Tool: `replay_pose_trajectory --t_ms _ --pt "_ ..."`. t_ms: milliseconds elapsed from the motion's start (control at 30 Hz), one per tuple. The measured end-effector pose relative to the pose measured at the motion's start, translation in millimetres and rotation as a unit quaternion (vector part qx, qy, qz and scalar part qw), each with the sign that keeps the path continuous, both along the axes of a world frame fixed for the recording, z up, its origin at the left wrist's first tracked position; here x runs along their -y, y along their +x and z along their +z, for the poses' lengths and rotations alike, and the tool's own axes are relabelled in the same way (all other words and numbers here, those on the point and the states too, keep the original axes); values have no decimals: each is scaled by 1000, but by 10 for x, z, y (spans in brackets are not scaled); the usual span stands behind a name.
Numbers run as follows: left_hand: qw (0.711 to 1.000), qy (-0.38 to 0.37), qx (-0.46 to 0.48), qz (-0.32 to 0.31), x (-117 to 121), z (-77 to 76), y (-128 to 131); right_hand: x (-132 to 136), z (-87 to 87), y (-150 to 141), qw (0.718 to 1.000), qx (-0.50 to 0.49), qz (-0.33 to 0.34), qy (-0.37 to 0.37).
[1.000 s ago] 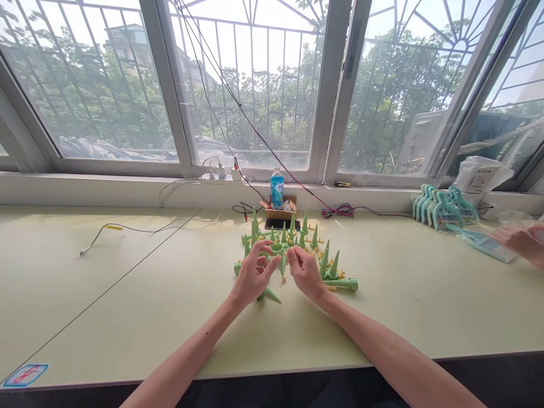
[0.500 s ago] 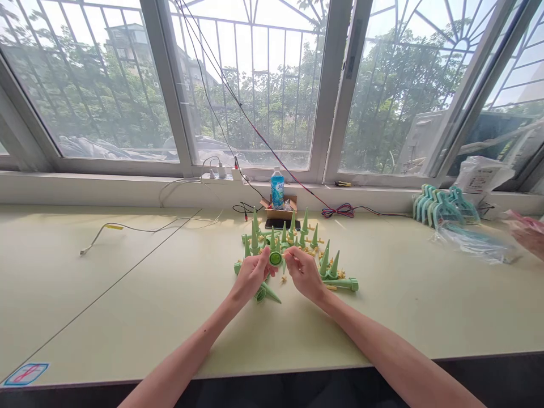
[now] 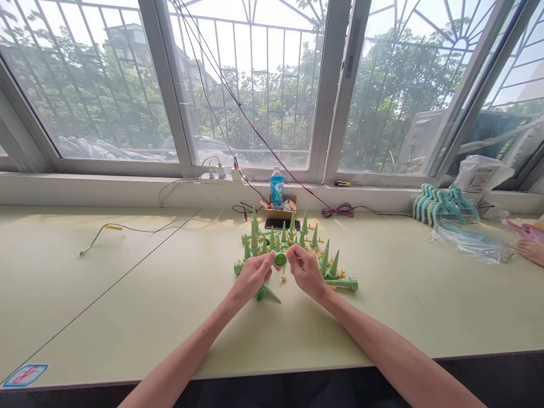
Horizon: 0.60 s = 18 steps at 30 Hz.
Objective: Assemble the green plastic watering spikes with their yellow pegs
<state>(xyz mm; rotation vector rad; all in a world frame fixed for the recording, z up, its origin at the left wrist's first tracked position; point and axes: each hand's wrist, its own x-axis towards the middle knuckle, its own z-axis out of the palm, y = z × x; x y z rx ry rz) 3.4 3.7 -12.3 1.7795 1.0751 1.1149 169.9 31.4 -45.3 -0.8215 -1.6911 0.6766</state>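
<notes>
My left hand point(image 3: 255, 272) grips a green plant watering spike point(image 3: 280, 259) whose round open end faces me. Close against its right side, my right hand point(image 3: 302, 268) is closed in a pinch; what its fingertips hold, if anything, is hidden. Behind both hands stand several green spikes point(image 3: 305, 222), points up, with small yellow valve pieces among them. One spike point(image 3: 267, 293) lies on its side below my left hand, and another point(image 3: 344, 284) lies to the right. A loose yellow piece point(image 3: 284, 279) rests on the table between my wrists.
A blue bottle point(image 3: 277, 190) stands in a small cardboard box point(image 3: 280, 213) behind the spikes, near a dark phone point(image 3: 283, 224). Cables point(image 3: 338, 211) run along the back. At right are teal hangers point(image 3: 446, 207), plastic bags point(image 3: 471, 243) and another person's hand point(image 3: 531, 250) by a pink item.
The spike in my left hand has shifted slightly right and turned a little. My right hand has moved slightly right with it. The other person's hand at the right edge is lower.
</notes>
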Motion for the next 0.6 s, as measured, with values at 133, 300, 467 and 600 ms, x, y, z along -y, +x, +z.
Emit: replay_pose_trajectory --t_ms 133,300,467,600 --pt "1000 13 3 -22 2 -2 -8 0 4 -4 1000 0 -8 -4" --pt "999 34 -11 -13 19 12 -1 14 25 0 1000 6 -23 7" --pt "997 73 -36 -7 8 -23 2 31 52 -7 999 18 -34 18" --pt "992 114 -46 -10 -8 -67 1 10 35 -14 999 25 -45 17"
